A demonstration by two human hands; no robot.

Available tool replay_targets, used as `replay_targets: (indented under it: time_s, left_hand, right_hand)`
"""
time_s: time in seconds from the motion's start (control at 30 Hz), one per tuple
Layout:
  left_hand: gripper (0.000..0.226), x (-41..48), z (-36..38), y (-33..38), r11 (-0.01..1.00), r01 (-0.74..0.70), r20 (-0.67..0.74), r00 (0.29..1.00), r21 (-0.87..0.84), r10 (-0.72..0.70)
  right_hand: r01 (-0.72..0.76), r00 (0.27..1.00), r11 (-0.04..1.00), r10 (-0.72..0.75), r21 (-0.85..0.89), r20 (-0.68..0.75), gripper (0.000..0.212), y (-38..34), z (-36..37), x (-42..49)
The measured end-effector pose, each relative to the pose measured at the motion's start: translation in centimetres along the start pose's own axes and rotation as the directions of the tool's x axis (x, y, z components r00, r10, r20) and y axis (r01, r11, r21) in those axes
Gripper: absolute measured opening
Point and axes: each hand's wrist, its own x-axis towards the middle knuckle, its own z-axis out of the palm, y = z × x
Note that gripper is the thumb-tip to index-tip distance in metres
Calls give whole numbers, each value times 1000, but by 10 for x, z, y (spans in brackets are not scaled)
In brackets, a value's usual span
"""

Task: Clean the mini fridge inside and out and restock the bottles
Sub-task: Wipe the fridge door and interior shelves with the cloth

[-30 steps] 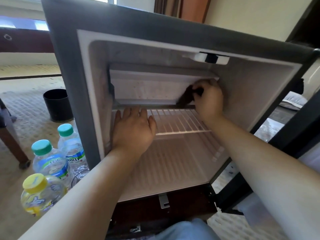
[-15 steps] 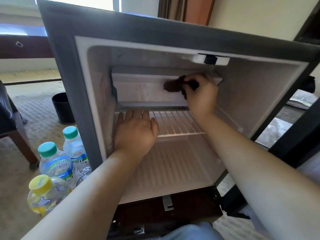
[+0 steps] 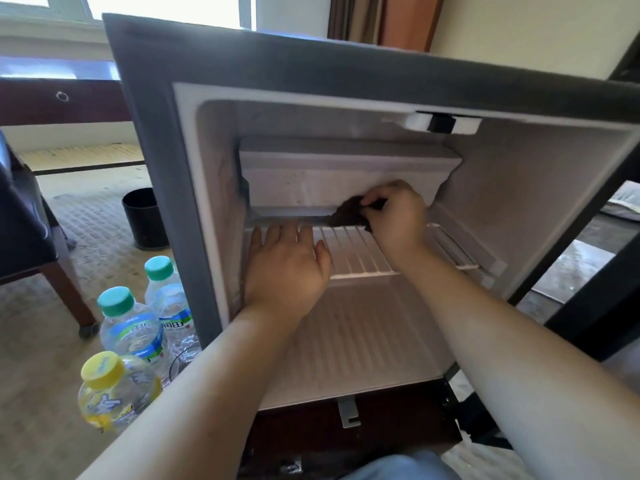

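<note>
The grey mini fridge stands open in front of me, its white inside bare. My right hand grips a dark brown cloth against the lower edge of the white freezer box. My left hand lies flat, fingers straight, on the left part of the white wire shelf. Three bottles stand on the carpet left of the fridge: two water bottles with green caps and a yellow-capped drink bottle.
A black waste bin stands on the carpet behind the bottles. A dark chair with a wooden leg is at the far left. The fridge's thermostat block hangs from its ceiling. A dark cabinet frame borders the right.
My right hand has carried the cloth from the upper front of the freezer box down to its lower edge. The left hand stays flat on the shelf.
</note>
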Motion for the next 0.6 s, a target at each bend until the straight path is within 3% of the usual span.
replay_targets:
  time_s: [0.1, 0.17, 0.27, 0.4, 0.47, 0.53, 0.6]
  left_hand:
    - [60, -1, 1, 0, 1000, 9, -7, 1000, -2, -9]
    - [57, 1, 4, -1, 1000, 11, -15, 1000, -2, -11]
    - [53, 1, 5, -1, 1000, -7, -17, 1000, -5, 7]
    - [50, 0, 3, 0, 1000, -7, -39, 999, -23, 6]
    - [50, 0, 4, -1, 999, -3, -52, 999, -38, 1]
    - [50, 1, 6, -2, 999, -3, -56, 998, -38, 1]
    - [50, 1, 6, -1, 999, -6, -53, 999, -48, 3]
  right_hand:
    - [51, 985, 994, -35, 93, -167, 18, -4, -10, 0]
    - [-18, 949, 986, 68, 163, -307, 18, 0, -15, 4]
    - [-206, 951, 974, 222, 97, -215, 15, 14, -12, 7]
    - [-60, 997, 997, 58, -48, -50, 14, 17, -20, 11]
    - [-18, 989, 1000, 16, -11, -145, 17, 18, -27, 15]
    - [-87, 934, 991, 115, 99, -338, 18, 21, -31, 22]
    - [-147, 871, 969, 222, 198, -438, 20, 25, -30, 24]
